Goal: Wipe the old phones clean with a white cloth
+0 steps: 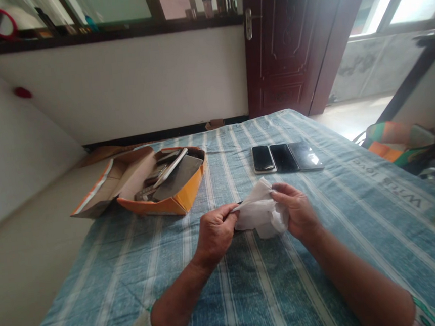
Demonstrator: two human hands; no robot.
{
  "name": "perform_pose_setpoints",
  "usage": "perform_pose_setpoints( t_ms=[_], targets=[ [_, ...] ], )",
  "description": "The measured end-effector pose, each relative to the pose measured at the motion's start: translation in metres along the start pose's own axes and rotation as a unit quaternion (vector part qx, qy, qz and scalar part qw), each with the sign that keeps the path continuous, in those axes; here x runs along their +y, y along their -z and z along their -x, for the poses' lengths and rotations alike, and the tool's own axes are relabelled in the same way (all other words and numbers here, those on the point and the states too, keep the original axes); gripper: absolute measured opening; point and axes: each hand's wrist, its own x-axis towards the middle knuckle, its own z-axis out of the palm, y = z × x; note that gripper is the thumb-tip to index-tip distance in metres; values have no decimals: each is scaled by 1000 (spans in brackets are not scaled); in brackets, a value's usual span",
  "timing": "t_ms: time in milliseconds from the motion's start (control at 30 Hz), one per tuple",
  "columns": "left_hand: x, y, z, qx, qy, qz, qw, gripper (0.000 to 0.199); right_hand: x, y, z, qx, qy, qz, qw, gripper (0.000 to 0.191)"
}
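My left hand is closed, its thumb and fingers pinching the left end of a dark phone above the bed. A crumpled white tissue covers most of that phone, so only its dark edges show. My right hand is closed on the tissue's right side; whether it also touches the phone is hidden. Just beyond my hands, three phones lie side by side: a black one with a light rim, a black one and a greyer, shinier one.
An orange cardboard box full of old phones stands at the left, its lid folded outward. Blue striped cloth covers the bed. Behind are a white wall and a dark red door. Colourful fabric lies at the right.
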Motion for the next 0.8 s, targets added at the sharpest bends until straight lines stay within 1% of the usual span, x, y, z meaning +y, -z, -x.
perform_pose_setpoints(
  t_ms=[33,100,167,200,233,267,333,367,400,500,533,567,667,733,800],
  targets=[
    [1,1,0,-12,-6,-8,1000,21,-1,0,0,1,1,2,1000,31],
    [4,4,-1,-59,-6,-16,998,22,-3,0,-1,8,14,5,1000,31],
    [9,9,-2,-113,14,-3,994,28,-4,-1,0,16,38,13,999,32],
    [12,12,-3,-123,30,9,992,35,-4,-2,1,16,49,21,998,32],
    [16,15,-3,-118,45,20,992,42,-4,-3,2,12,58,30,998,31],
    [19,17,-4,-95,58,25,993,47,-3,-3,3,3,63,38,997,31],
    [24,20,-4,-36,65,10,997,47,-1,-5,7,-20,63,51,996,29],
    [25,20,-3,-21,64,0,998,43,0,-6,8,-32,60,55,996,29],
    [26,20,-3,-26,63,-3,998,38,1,-7,10,-43,56,56,996,29],
    [24,15,-1,-90,76,28,993,27,3,-8,13,-62,38,41,997,30],
    [23,14,0,-99,84,41,991,23,3,-8,13,-65,30,28,997,30],
    [22,12,0,-93,92,52,990,19,3,-8,13,-67,21,14,997,31],
    [19,9,-1,-29,109,92,989,14,4,-9,14,-75,-19,-23,997,33],
    [18,7,-1,5,121,137,983,13,6,-10,15,-103,-63,-28,992,33],
    [17,5,-2,16,132,173,976,13,9,-11,17,-147,-111,-15,983,33]
  ],
)
